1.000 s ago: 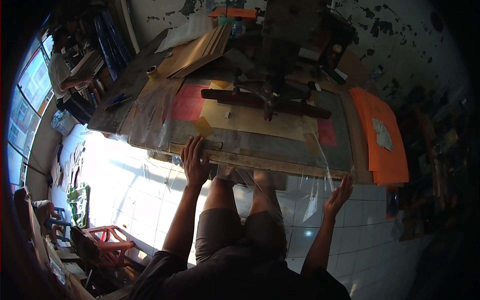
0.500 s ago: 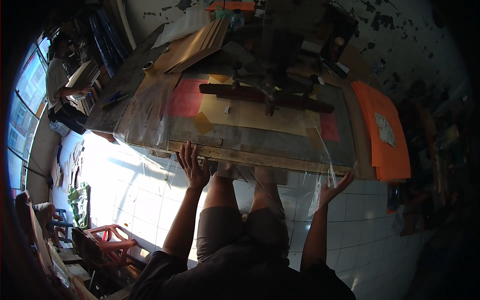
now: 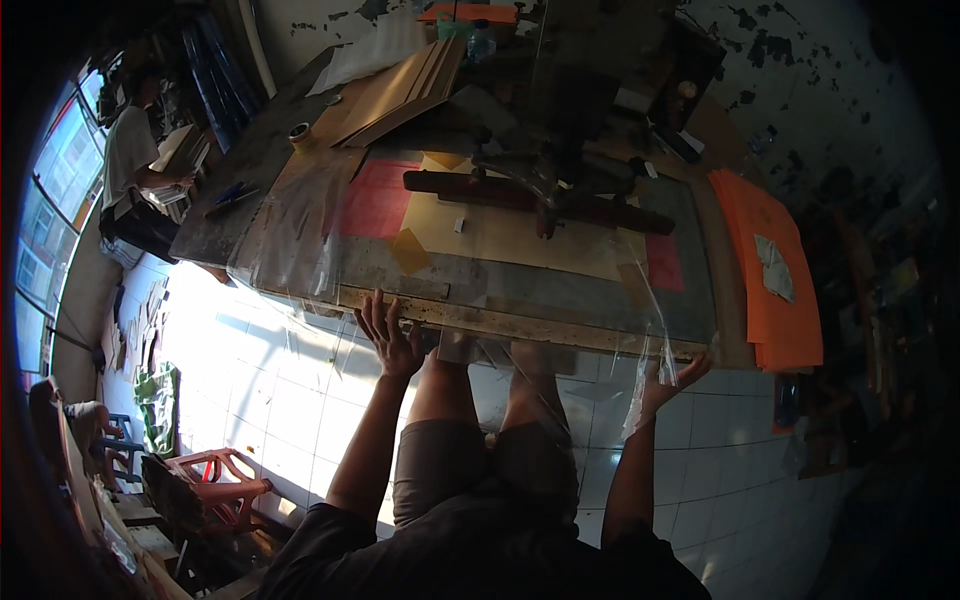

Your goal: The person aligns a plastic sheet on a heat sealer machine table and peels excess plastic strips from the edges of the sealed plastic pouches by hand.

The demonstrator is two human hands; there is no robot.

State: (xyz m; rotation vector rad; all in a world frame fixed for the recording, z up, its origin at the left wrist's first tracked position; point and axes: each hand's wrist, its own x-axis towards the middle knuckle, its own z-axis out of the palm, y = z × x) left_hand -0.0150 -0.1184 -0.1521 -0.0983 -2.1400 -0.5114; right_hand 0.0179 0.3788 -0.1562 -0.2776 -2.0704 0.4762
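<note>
My left hand (image 3: 391, 338) rests against the front edge of a wooden work table (image 3: 500, 318), fingers spread and pointing up. Farther right, my right hand (image 3: 672, 388) is at the same edge, its fingers stretched out sideways. A clear plastic sheet (image 3: 648, 385) hangs over the edge beside the right hand, partly across its palm; I cannot make out any grip on it. On the table lies a pale yellow board (image 3: 500, 232) with a red panel (image 3: 375, 197) at its left. A dark press-like frame with a long reddish bar (image 3: 440, 183) stands over the board.
Orange sheets (image 3: 775, 320) with a crumpled paper lie at the table's right end. Brown cardboard pieces (image 3: 405, 95) and a tape roll (image 3: 300, 134) are at the far left. A person (image 3: 130, 160) holds a stack at the left. A red stool (image 3: 225, 485) stands on the tiled floor.
The view has shifted slightly, so the table appears a little lower and to the right. Both hands keep their places at the edge. The person at the left has shifted a little.
</note>
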